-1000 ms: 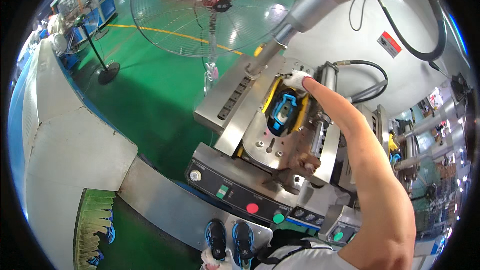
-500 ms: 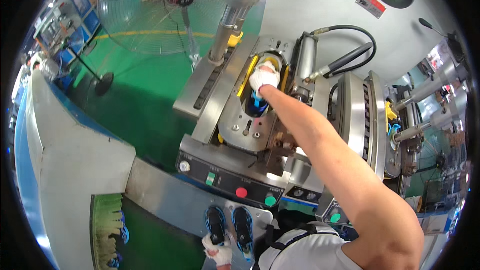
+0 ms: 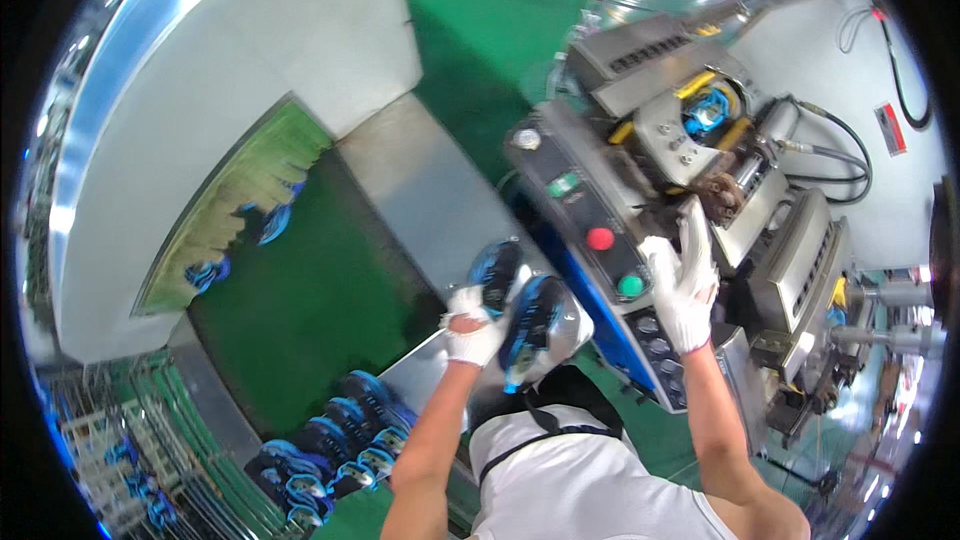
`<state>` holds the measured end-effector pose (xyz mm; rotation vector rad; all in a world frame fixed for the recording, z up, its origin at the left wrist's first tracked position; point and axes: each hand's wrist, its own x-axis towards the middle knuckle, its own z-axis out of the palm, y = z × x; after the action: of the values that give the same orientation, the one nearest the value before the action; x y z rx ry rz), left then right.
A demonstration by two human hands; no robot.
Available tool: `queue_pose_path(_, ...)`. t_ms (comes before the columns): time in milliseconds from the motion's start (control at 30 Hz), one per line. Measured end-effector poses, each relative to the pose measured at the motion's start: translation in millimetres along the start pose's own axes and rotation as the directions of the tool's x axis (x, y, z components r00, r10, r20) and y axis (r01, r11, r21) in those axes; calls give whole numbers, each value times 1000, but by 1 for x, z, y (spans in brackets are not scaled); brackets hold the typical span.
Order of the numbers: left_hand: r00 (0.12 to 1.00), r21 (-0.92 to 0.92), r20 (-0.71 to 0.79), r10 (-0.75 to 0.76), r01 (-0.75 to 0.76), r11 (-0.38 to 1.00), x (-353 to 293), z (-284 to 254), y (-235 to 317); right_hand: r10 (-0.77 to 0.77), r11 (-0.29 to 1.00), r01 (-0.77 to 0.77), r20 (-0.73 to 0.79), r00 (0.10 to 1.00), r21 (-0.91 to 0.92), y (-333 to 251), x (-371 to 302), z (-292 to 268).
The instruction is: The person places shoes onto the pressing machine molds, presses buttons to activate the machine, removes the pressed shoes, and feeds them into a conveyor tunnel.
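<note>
White gloves with bare fingertips cover both my hands. My left hand point(image 3: 472, 328) grips the heel end of a black and blue shoe point(image 3: 496, 277) on the metal ledge. Beside it a second black and blue shoe point(image 3: 532, 325) lies in front of my body. My right hand point(image 3: 685, 285) is open with fingers stretched out, holding nothing, over the edge of the machine's control panel point(image 3: 580, 210), near a green button point(image 3: 631, 286). A blue shoe point(image 3: 707, 112) sits in the oval opening of the press beyond, untouched by either hand.
Several black and blue shoes point(image 3: 350, 430) stand in rows at the lower left, beside a wire rack point(image 3: 150, 470). A grey housing with a green, frayed curtain point(image 3: 240, 200) rises at the left. A second press unit point(image 3: 795, 260) is at the right.
My right hand has withdrawn from the press opening to the panel's near edge, leaving a blue shoe visible inside. The view has swung left; my left hand stays at the ledge shoe.
</note>
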<state>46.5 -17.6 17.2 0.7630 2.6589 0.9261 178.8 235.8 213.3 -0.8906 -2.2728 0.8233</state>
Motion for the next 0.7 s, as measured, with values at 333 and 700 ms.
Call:
queue_pose_path(333, 978, -195, 208, 7, 35, 980, -7, -5, -17, 303, 948, -291, 86, 949, -128, 50, -153, 105)
queue_pose_path(700, 904, -130, 425, -54, 120, 984, 42, 29, -29, 877, 450, -893, 199, 437, -21, 28, -158, 168)
